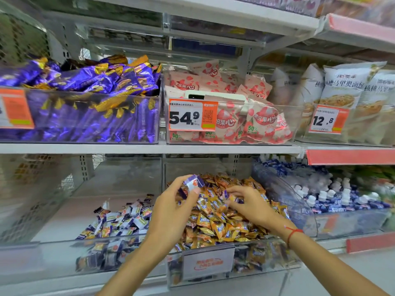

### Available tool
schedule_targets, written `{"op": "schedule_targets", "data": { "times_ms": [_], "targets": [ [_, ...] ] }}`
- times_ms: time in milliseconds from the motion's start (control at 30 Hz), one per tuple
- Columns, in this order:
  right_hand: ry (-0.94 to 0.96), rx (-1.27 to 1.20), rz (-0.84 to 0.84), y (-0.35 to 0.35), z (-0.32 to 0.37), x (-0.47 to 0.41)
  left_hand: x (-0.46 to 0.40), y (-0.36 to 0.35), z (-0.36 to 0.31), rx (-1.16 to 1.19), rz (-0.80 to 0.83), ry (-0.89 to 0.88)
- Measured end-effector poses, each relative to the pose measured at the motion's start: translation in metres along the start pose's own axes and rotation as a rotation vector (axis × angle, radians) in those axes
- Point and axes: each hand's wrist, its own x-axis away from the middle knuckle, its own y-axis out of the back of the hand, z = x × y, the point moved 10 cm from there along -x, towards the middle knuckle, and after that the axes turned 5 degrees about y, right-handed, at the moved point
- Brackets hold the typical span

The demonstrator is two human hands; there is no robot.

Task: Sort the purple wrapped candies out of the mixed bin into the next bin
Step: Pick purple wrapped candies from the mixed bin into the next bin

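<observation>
**Purple candies in both hands, the receiving bin off to the left**

The left hand (pixel 171 201) is raised above the back left corner of the clear plastic mixed bin (pixel 233 261), its fingers curled round several small purple-and-white wrapped candies (pixel 193 183). One of them stands up between fingertips and thumb, its long axis tilted up and to the right.

The right hand (pixel 250 204) lies lower, on the heap of orange and gold wrapped candies (pixel 215 225) near the middle of that bin. Its fingertips pinch another purple wrapped candy (pixel 227 194). How many more it holds I cannot tell.

The next bin, a clear plastic one holding a low pile of purple-and-white candies (pixel 121 218), stands just left of the mixed bin, the two touching along their shared wall. Its pile lies toward the front right corner.

The coming drop therefore lies leftward and a little down from both hands. The left hand is the nearer, sitting almost at the dividing wall, so it probably needs only a short sideways carry. The right hand would have to cross over the mixed heap.
</observation>
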Motion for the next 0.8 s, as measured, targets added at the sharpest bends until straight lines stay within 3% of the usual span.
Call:
{"op": "schedule_targets", "data": {
  "times_ms": [167, 300, 367, 433, 567, 667, 800],
  "targets": [
    [0.034, -0.293, -0.149, 0.008, 0.050, 0.014, 0.033, 0.079, -0.021, -0.311, -0.350, -0.189],
    [0.239, -0.401, -0.175, -0.013, 0.142, 0.003, 0.030, 0.133, 0.008, -0.412, -0.481, -0.014],
    [0.332, -0.320, -0.200, -0.029, 0.180, -0.007, 0.028, 0.150, 0.024, -0.420, -0.534, 0.064],
    [0.371, -0.113, -0.141, -0.056, 0.205, -0.023, 0.021, 0.153, 0.038, -0.442, -0.486, 0.115],
    [0.291, 0.258, 0.213, -0.116, 0.194, -0.045, 0.004, 0.128, 0.073, -0.618, -0.157, 0.233],
    [0.319, 0.183, 0.072, -0.088, 0.188, -0.031, 0.001, 0.120, 0.068, -0.619, -0.157, 0.211],
    [0.317, 0.029, -0.092, -0.039, 0.145, 0.015, 0.008, 0.088, 0.022, -0.535, -0.223, 0.006]
  ]
}}
